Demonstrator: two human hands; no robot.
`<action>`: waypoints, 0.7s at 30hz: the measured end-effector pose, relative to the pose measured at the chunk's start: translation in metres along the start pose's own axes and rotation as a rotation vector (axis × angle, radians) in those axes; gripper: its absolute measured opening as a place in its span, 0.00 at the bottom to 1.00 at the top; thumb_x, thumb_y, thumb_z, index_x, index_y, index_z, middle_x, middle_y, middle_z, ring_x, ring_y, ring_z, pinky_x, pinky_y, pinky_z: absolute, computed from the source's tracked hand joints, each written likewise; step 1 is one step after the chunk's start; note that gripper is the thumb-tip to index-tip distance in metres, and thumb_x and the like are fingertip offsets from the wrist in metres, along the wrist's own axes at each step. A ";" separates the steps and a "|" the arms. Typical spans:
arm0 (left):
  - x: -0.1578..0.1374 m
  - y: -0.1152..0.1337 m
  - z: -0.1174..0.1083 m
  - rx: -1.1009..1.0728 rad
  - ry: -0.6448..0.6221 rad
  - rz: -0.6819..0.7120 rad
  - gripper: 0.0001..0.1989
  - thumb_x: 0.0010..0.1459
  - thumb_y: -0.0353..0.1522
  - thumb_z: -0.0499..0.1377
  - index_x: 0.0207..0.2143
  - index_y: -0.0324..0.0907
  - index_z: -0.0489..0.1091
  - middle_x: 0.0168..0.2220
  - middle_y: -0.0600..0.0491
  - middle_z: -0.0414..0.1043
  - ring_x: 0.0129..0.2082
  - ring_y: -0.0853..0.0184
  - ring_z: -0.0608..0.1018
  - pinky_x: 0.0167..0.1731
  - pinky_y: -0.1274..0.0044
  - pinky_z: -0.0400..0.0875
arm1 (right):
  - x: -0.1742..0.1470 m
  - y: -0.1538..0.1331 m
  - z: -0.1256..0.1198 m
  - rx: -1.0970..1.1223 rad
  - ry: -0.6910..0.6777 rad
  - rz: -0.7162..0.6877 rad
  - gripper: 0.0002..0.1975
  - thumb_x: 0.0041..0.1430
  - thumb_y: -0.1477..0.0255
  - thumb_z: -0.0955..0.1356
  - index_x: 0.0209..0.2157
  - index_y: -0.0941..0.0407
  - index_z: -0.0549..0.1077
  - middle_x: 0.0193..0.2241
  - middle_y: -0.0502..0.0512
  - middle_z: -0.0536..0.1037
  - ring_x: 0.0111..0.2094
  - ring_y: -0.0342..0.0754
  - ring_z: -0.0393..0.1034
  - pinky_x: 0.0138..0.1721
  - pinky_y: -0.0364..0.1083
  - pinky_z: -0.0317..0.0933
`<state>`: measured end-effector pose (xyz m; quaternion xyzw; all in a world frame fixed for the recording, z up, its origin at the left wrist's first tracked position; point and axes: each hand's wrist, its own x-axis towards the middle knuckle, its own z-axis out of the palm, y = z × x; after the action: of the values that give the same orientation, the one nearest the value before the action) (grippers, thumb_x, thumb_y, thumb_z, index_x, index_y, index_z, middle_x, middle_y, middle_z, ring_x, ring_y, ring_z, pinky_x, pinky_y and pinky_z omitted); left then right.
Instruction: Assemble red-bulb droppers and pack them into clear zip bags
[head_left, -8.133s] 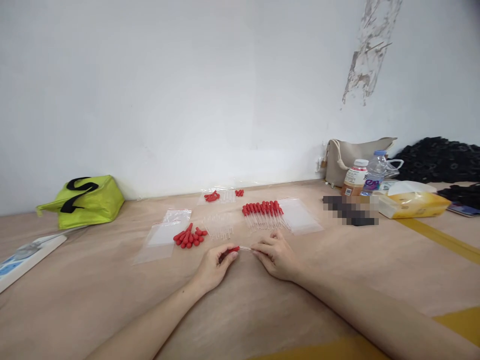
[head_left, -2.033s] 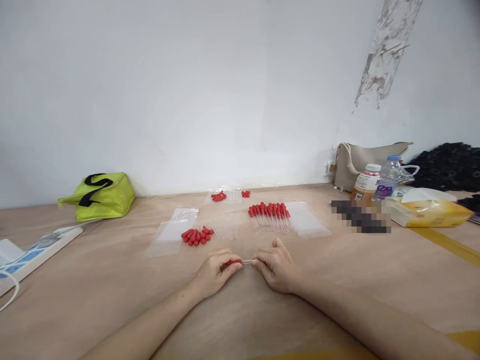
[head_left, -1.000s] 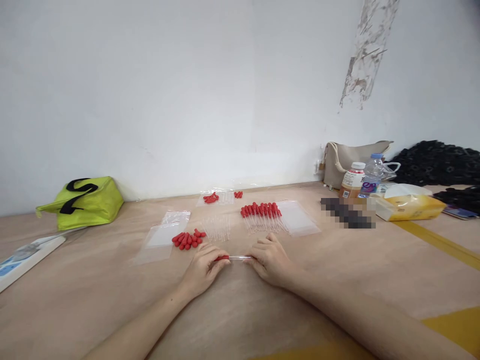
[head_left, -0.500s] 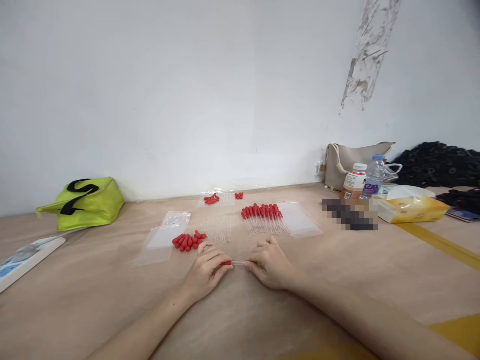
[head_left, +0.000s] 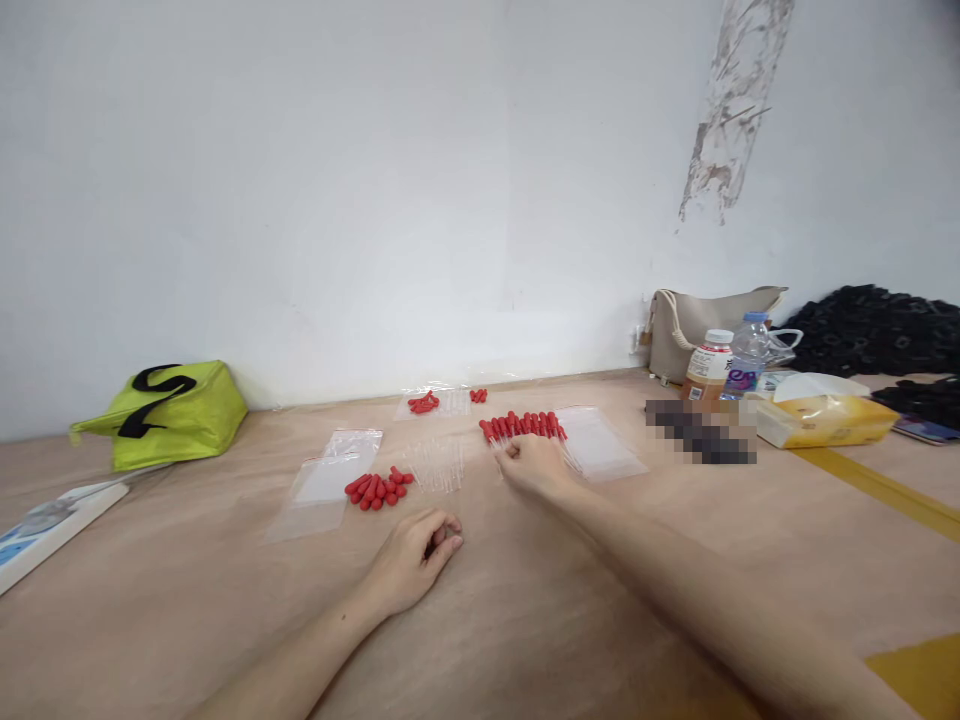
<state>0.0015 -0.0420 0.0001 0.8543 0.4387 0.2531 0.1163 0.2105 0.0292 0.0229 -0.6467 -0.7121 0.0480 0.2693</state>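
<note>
My right hand [head_left: 536, 465] is at the near side of a row of droppers [head_left: 525, 423] with red rubber bulbs and clear tubes. Its thumb and forefinger pinch the tube of a dropper [head_left: 487, 432] at the row's left end. My left hand [head_left: 420, 560] rests on the brown table covering, loosely curled with a gap between thumb and forefinger, and nothing shows in it. Beyond it lies a pile of loose red bulbs [head_left: 377, 490]. Clear tubes [head_left: 439, 465] lie side by side between that pile and the droppers. My right hand hides part of the row's tubes.
Clear zip bags [head_left: 319, 490] lie left of the bulbs, and another bag [head_left: 604, 445] right of the droppers. More red bulbs [head_left: 424, 402] sit near the wall. A yellow-green bag [head_left: 180, 415], bottles [head_left: 709, 365] and a tissue pack [head_left: 832, 425] stand farther out.
The dropper held between both hands has left my left hand. My right hand has carried it forward to the row's left end. My left hand has moved slightly nearer me, its fingers loosened.
</note>
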 end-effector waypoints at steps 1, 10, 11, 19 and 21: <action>0.000 0.000 0.000 -0.002 -0.002 0.006 0.07 0.57 0.33 0.50 0.33 0.41 0.66 0.22 0.57 0.62 0.23 0.69 0.66 0.24 0.79 0.60 | 0.003 -0.007 0.006 -0.023 0.016 0.010 0.14 0.53 0.66 0.60 0.22 0.55 0.73 0.24 0.52 0.76 0.29 0.45 0.67 0.36 0.45 0.48; -0.002 -0.003 0.000 -0.007 0.002 0.023 0.05 0.57 0.32 0.51 0.34 0.42 0.66 0.24 0.56 0.64 0.25 0.70 0.67 0.25 0.79 0.61 | 0.022 -0.030 0.043 -0.177 0.036 0.056 0.13 0.52 0.69 0.60 0.27 0.59 0.74 0.29 0.62 0.76 0.32 0.50 0.69 0.42 0.52 0.42; -0.002 -0.002 0.000 -0.006 0.001 0.023 0.05 0.57 0.32 0.51 0.34 0.42 0.66 0.24 0.56 0.64 0.25 0.70 0.67 0.25 0.79 0.61 | 0.023 -0.029 0.044 -0.178 0.038 0.054 0.14 0.51 0.69 0.60 0.27 0.59 0.74 0.29 0.63 0.76 0.32 0.50 0.69 0.42 0.52 0.42; 0.000 -0.004 0.000 -0.014 -0.014 0.017 0.06 0.57 0.32 0.51 0.34 0.41 0.66 0.24 0.56 0.63 0.24 0.70 0.67 0.25 0.79 0.60 | 0.024 -0.024 0.049 -0.181 0.014 0.075 0.14 0.52 0.67 0.59 0.29 0.58 0.74 0.29 0.61 0.76 0.33 0.50 0.69 0.42 0.52 0.42; 0.000 -0.004 -0.001 -0.016 -0.013 0.016 0.06 0.57 0.33 0.51 0.34 0.42 0.66 0.24 0.57 0.63 0.24 0.70 0.67 0.24 0.79 0.60 | 0.025 -0.024 0.048 -0.171 0.033 0.068 0.15 0.53 0.66 0.59 0.29 0.57 0.74 0.29 0.60 0.76 0.32 0.50 0.69 0.42 0.52 0.41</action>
<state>-0.0016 -0.0399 -0.0010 0.8585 0.4290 0.2521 0.1240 0.1668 0.0622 -0.0002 -0.6918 -0.6865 -0.0144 0.2232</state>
